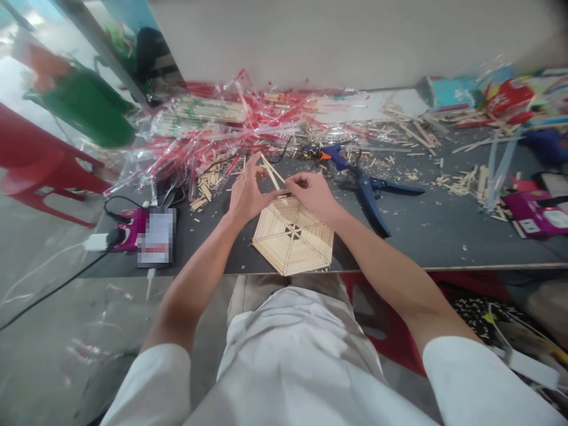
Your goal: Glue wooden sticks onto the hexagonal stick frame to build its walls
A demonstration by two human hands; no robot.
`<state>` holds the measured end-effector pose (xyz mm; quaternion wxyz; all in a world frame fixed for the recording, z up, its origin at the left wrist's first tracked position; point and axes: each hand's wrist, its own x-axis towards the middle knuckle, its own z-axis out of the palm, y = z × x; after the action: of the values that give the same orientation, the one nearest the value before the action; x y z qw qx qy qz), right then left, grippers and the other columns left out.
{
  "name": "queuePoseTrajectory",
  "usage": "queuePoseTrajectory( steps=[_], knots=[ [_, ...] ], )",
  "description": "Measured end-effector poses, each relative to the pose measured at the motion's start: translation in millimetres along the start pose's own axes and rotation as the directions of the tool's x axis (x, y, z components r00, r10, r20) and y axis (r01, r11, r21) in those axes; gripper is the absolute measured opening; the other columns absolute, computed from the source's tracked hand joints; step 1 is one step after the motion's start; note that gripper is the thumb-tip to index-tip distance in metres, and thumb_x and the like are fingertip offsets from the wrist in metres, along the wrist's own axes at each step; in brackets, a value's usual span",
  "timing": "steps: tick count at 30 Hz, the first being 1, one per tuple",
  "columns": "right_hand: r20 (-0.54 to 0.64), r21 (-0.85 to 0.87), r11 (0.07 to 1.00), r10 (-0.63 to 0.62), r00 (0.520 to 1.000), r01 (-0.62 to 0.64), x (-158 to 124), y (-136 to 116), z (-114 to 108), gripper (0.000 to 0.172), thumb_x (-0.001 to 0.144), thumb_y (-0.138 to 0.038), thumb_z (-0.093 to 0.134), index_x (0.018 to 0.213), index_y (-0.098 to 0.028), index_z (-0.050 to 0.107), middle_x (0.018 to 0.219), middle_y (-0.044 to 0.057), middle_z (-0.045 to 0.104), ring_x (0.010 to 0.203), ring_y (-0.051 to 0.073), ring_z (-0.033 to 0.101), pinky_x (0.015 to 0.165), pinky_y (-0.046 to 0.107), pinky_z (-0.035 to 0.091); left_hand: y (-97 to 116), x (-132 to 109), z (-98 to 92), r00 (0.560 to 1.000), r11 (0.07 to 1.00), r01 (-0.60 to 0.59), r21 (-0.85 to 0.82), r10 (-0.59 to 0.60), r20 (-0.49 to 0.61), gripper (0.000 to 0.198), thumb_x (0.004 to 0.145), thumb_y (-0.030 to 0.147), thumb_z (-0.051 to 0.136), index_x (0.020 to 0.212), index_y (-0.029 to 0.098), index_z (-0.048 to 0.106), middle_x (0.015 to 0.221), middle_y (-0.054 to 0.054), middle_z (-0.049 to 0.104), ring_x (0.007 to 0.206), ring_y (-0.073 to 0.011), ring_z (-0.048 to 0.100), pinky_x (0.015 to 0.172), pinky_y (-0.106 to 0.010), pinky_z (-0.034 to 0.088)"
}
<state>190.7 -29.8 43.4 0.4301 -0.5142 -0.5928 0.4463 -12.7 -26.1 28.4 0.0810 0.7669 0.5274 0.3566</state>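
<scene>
A hexagonal panel of thin wooden sticks (306,251), laid in rings around a small central hole, lies flat at the table's front edge. Above its far edge, two pale wooden sticks (271,171) form a narrow V with its point away from me. My left hand (248,192) has its index finger at that point and its thumb near the panel's far corner, gripping the sticks between them. On the other side, my right hand (313,192) pinches the near end of the right stick; its curled fingers partly hide that end.
Beyond my hands lie a blue glue gun (337,157) and dark blue cutters (370,198). Red and clear plastic wrappers (213,121) with sticks cover the back left. Cut stick pieces (464,180) are scattered right. A phone (156,236) and purple power strip (129,231) sit left.
</scene>
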Motion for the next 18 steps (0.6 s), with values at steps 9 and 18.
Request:
queuePoseTrajectory(
  steps=[9, 18],
  knots=[
    [0.079, -0.072, 0.993, -0.09, 0.993, 0.095, -4.2, 3.7, 0.1, 0.015, 0.083, -0.029, 0.069, 0.078, -0.016, 0.075, 0.075, 0.004, 0.073, 0.066, 0.014, 0.059, 0.065, 0.03, 0.043, 6.4, -2.5, 0.6, 0.999, 0.997, -0.048, 0.051, 0.047, 0.019, 0.095, 0.085, 0.048, 0.082, 0.159, 0.024, 0.028, 0.12, -0.008, 0.074, 0.101, -0.0244, 0.07, 0.094, -0.039, 0.054],
    [0.174, -0.091, 0.987, -0.114, 0.978, 0.132, -1.9, 4.4, -3.7, 0.014, 0.082, -0.03, 0.073, 0.081, -0.016, 0.073, 0.072, 0.001, 0.066, 0.064, 0.012, 0.05, 0.064, 0.03, 0.04, 7.3, -3.3, -1.6, 0.995, 0.991, -0.098, 0.095, 0.095, 0.033, 0.09, 0.089, 0.056, 0.075, 0.16, 0.022, 0.031, 0.121, -0.011, 0.075, 0.111, -0.0284, 0.071, 0.1, -0.042, 0.054]
  ],
)
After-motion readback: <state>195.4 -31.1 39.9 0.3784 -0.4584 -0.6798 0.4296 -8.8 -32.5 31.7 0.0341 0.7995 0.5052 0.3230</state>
